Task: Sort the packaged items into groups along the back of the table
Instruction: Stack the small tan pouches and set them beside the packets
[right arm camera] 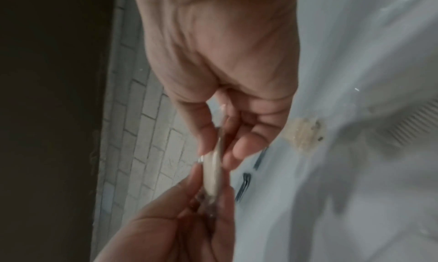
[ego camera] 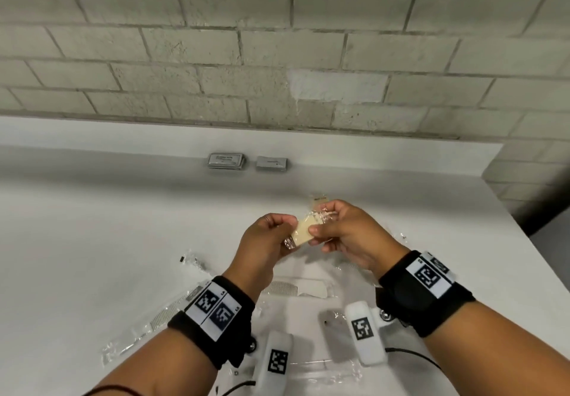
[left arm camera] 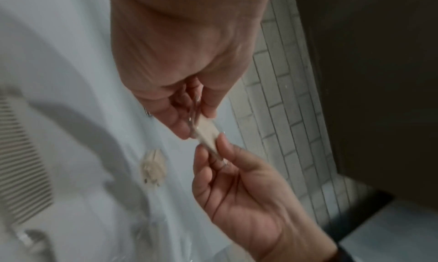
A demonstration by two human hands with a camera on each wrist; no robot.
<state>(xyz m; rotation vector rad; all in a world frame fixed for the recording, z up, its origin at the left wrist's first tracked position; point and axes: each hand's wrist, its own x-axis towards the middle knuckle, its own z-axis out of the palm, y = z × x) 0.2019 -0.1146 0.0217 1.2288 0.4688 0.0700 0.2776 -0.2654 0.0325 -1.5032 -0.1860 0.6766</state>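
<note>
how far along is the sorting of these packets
Done: two stacks of grey sachets sit by the back wall. In hand: the left hand and right hand both pinch one clear-wrapped beige packet above the table. Left: wrapped combs, a similar beige packet and other clear-wrapped items lie unsorted near the front.

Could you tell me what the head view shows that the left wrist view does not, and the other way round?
Only the head view shows the two stacks of grey sachets near the back of the table, and both wristbands. Only the left wrist view shows the palm side of both hands and the dark area beside the brick wall. Both show the left hand and the right hand pinching one beige packet in clear wrap, another beige packet lying on the table, and a wrapped comb.
</note>
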